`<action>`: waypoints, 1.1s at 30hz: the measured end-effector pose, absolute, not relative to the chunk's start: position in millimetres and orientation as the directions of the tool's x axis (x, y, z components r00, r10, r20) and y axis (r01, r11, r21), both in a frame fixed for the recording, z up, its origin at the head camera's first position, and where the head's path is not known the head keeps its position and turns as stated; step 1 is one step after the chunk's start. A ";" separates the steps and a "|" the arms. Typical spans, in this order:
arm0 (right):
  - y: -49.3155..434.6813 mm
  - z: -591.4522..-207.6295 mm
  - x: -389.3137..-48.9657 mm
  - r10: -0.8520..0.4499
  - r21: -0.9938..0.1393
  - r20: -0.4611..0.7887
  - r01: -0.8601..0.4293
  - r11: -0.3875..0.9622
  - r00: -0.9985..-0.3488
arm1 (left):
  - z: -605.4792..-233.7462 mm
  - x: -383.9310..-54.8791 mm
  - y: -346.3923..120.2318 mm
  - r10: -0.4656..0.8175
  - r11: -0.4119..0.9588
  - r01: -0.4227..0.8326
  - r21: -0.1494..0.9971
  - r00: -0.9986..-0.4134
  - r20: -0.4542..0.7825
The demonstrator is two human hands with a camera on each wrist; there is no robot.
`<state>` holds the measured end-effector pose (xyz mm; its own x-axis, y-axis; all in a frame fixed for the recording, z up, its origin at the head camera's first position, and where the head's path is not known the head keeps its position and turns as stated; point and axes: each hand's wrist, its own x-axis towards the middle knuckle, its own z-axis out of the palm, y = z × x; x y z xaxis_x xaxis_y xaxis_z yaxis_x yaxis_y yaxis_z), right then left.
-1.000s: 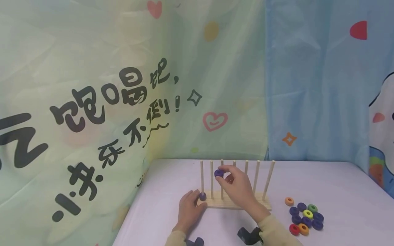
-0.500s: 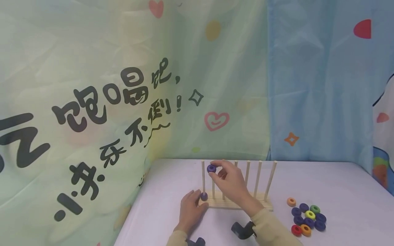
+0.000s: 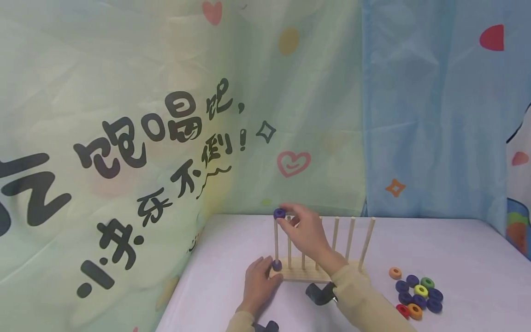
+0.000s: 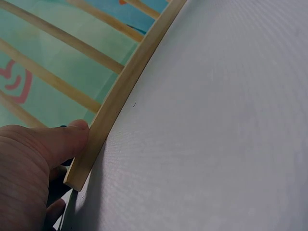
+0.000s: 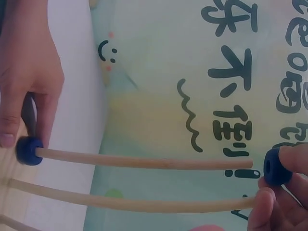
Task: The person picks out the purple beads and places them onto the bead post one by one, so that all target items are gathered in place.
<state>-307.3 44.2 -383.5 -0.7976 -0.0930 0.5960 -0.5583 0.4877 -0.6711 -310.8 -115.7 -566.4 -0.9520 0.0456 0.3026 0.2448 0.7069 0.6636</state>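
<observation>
In the head view my right hand (image 3: 309, 233) pinches a dark blue ring (image 3: 279, 213) between thumb and fingertips, at the top of the leftmost peg (image 3: 276, 240). The right wrist view shows that held ring (image 5: 276, 166) just off the peg's tip, a small gap between them. Another dark blue ring (image 3: 277, 265) sits at the foot of this peg. My left hand (image 3: 258, 281) grips the left end of the wooden peg rack (image 3: 304, 275). Its thumb (image 4: 72, 139) lies against the base in the left wrist view; the other fingers are partly hidden behind the end.
Right of the rack, several loose rings lie on the white table (image 3: 469, 258), among them a green ring (image 3: 427, 282), a yellow ring (image 3: 421, 290) and an orange ring (image 3: 395, 273). More upright pegs (image 3: 350, 240) stand along the base. A printed curtain (image 3: 315, 115) hangs behind.
My right hand has carried its dark blue ring left and upward, from near the third peg to the tip of the leftmost one. The left hand has kept its grip on the rack.
</observation>
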 end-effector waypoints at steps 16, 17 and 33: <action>36.6 -387.6 -314.5 -0.092 -0.668 0.595 -0.554 0.496 -0.799 | -572.8 -314.0 -115.5 0.046 0.709 0.255 0.657 -0.947 0.318; 36.4 -388.1 -314.8 -0.093 -0.670 0.593 -0.555 0.494 -0.800 | -573.0 -313.8 -115.2 0.045 0.707 0.255 0.660 -0.947 0.318; 30.2 -405.4 -315.6 -0.058 -0.668 0.566 -0.499 0.552 -0.822 | -570.6 -312.7 -116.5 0.046 0.715 0.265 0.647 -0.941 0.335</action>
<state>-315.6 30.2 -405.4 -0.8221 -0.0579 0.5663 -0.4990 0.5523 -0.6679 -312.7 -116.5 -570.6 -0.9411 0.0459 0.3350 0.2651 0.7153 0.6466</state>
